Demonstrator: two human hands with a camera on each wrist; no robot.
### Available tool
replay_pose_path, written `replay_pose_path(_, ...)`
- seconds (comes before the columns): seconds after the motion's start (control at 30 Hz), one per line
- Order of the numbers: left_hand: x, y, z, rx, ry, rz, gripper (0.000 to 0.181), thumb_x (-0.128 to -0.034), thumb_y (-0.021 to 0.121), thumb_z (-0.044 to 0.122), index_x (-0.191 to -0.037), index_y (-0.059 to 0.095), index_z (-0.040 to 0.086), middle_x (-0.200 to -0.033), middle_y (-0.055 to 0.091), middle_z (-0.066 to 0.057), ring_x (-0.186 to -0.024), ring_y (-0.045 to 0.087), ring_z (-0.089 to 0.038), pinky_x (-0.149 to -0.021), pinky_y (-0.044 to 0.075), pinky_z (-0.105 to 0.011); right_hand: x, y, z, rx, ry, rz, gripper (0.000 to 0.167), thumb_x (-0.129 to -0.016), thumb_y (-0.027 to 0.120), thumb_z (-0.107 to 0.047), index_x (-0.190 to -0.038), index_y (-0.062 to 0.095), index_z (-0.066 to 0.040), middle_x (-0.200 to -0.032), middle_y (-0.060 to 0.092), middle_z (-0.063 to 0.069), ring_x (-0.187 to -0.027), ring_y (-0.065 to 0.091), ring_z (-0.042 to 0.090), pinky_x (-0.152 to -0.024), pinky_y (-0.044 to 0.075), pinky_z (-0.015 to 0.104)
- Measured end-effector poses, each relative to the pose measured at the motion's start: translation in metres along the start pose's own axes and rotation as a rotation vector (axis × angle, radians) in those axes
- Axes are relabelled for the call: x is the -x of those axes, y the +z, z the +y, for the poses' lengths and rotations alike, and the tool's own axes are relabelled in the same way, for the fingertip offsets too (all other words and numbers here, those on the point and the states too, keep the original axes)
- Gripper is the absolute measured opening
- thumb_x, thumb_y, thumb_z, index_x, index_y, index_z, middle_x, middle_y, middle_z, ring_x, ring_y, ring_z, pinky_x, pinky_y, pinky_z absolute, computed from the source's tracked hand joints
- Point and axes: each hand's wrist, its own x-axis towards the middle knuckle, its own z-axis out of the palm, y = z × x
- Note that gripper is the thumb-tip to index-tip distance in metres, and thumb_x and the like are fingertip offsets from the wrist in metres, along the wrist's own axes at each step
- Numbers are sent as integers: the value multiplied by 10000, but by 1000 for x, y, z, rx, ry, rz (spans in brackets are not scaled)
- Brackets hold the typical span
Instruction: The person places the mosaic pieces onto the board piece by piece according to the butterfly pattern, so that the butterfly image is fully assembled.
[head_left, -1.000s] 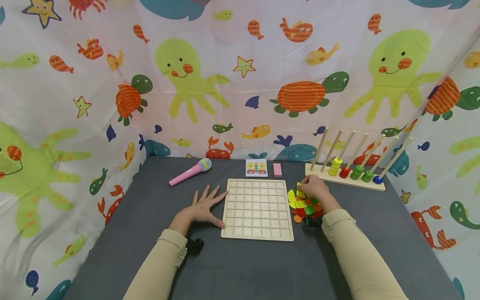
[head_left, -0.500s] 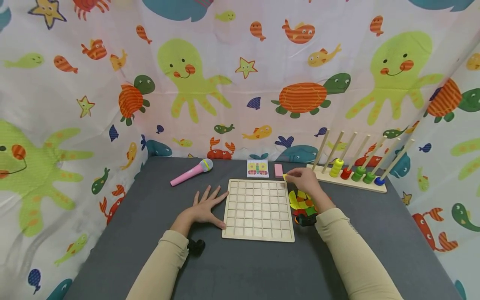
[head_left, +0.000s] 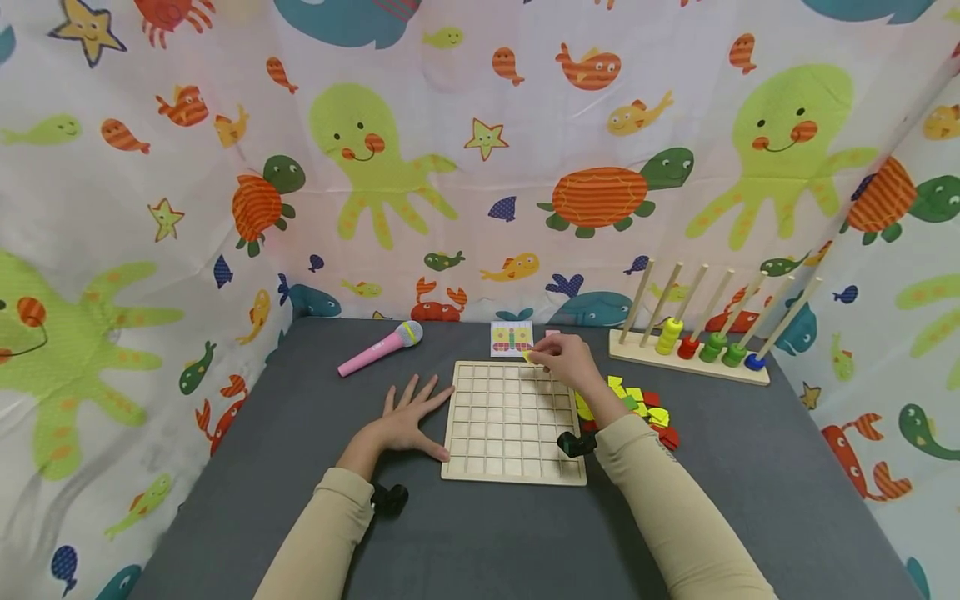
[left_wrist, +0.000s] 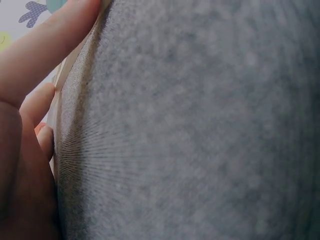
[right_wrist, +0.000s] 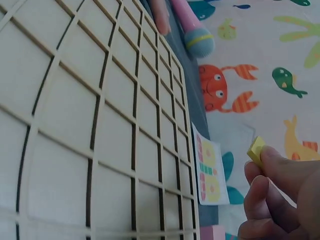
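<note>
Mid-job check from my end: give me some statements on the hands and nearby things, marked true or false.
1. The right hand pinches a yellow piece. True.
2. The left hand grips the microphone. False: the left hand lies spread at the left edge of the grid board; the microphone lies apart.
3. The picture card lies beyond the board's far edge. True.
4. The peg rack stands left of the board. False: the peg rack is off to the right.
</note>
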Motion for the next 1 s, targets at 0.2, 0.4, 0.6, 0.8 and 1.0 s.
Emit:
replay_pose_path(0.2, -4, 1, -2, 1, -3, -5, 1280, -586, 773, 821, -1613, 119, 425, -1718, -51, 5, -1548, -204, -346, -1144, -215, -670, -6, 18, -4, -1, -31, -33, 234, -974, 695, -277, -1139, 749, -121, -980, 745, 130, -809, 683, 302, -618, 497, 288)
replay_pose_path(0.4, 2, -2, 4, -25, -4, 9, 1240, -626, 786, 778, -1618, 145, 398, -1719, -18, -13, -1552, -171, -370, -1150, -164, -696, -7, 38, -11, -32, -21, -61, 203, -968, 703, -263, -1091, 736, -105, -981, 741, 154, -846, 691, 337, -629, 501, 297)
replay_pose_path(0.6, 1, 0, 4, 12, 13, 10, 1243, -634, 781, 777, -1624, 150, 369, -1719, -17, -46, -1549, -170, -387, -1140, -186, -696, -8, 56, -14, -24, -49, -52, 145, -953, 723, -255, -1008, 763, -127, -885, 728, 103, -800, 690, 329, -615, 492, 291)
replay_pose_path(0.8, -4, 3, -1, 22, 7, 13, 1250, -604, 777, 801, -1614, 151, 413, -1720, -26, -15, -1548, -190, -368, -1127, -224, -687, -9, 75, -16, -12, -88, -73, 120, -952, 724, -220, -999, 764, -117, -854, 714, 112, -749, 679, 308, -574, 474, 290)
replay_pose_path(1.0, -1, 3, -4, 16, -11, 7, 1258, -600, 771, 812, -1613, 134, 425, -1719, -36, -3, -1549, -194, -352, -1137, -217, -677, -12, 97, -21, -20, -80, -90, 104, -948, 730, -220, -979, 765, -127, -855, 710, 61, -716, 665, 230, -606, 507, 289)
